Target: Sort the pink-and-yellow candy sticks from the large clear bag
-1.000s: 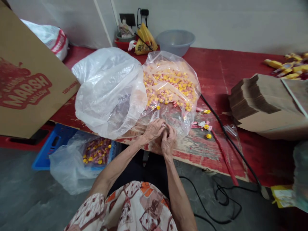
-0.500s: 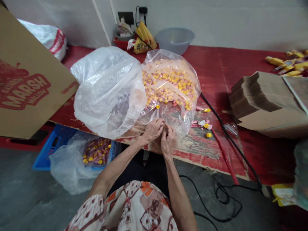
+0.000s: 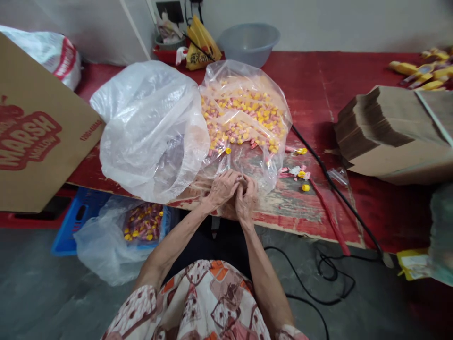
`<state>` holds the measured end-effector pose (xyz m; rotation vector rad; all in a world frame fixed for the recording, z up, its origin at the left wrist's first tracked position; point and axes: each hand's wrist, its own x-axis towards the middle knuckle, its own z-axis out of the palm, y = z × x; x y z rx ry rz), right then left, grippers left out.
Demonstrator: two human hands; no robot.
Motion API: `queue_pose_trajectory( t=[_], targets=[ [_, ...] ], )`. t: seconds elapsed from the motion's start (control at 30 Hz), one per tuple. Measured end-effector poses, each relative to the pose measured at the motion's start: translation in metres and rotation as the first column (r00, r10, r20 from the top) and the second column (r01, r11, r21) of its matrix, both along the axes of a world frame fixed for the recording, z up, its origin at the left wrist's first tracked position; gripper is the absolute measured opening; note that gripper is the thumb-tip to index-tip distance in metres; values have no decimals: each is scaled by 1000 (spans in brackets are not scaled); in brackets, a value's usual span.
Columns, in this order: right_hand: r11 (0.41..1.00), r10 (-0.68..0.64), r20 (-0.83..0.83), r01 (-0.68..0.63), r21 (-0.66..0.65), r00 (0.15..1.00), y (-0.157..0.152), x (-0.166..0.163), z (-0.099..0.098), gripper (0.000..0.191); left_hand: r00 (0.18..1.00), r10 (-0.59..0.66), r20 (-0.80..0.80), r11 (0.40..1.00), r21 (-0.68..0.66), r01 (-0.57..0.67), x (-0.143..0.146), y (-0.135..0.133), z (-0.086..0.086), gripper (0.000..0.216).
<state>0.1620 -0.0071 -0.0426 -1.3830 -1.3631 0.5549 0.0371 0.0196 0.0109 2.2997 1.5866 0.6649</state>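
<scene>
My left hand point(image 3: 223, 189) and my right hand point(image 3: 245, 198) meet fingertip to fingertip at the table's front edge. The fingers of both are bent and closed around something small that they hide. Just beyond them lies the mouth of a clear plastic bag point(image 3: 247, 109), full of small pink pieces with yellow caps. One yellow-capped piece point(image 3: 228, 151) sits near the bag's opening. To the left of my hands spreads a large, crumpled translucent bag point(image 3: 152, 127) whose contents I cannot make out.
A printed carton point(image 3: 38, 127) stands at left, above a blue crate point(image 3: 76, 222) of similar pieces. A black cable point(image 3: 329, 191) crosses the red table point(image 3: 307, 85) at right, beside loose pieces point(image 3: 297, 173) and stacked flat cardboard point(image 3: 392, 137). A basin point(image 3: 249, 42) is behind.
The camera view has shifted slightly, so the table's things appear higher. My hands stay together in the same place, with the fingers slightly rearranged.
</scene>
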Motion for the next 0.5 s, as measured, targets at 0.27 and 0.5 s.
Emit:
queue_pose_trajectory(
  t=[0.27, 0.5],
  targets=[
    [999, -44, -23, 44, 2, 999, 1, -2, -3, 51, 998, 9, 57, 998, 54, -12, -8, 18, 29, 19],
    [996, -88, -72, 88, -10, 993, 1, -5, 2, 53, 991, -69, 114, 995, -57, 76, -17, 27, 5, 9]
  ],
)
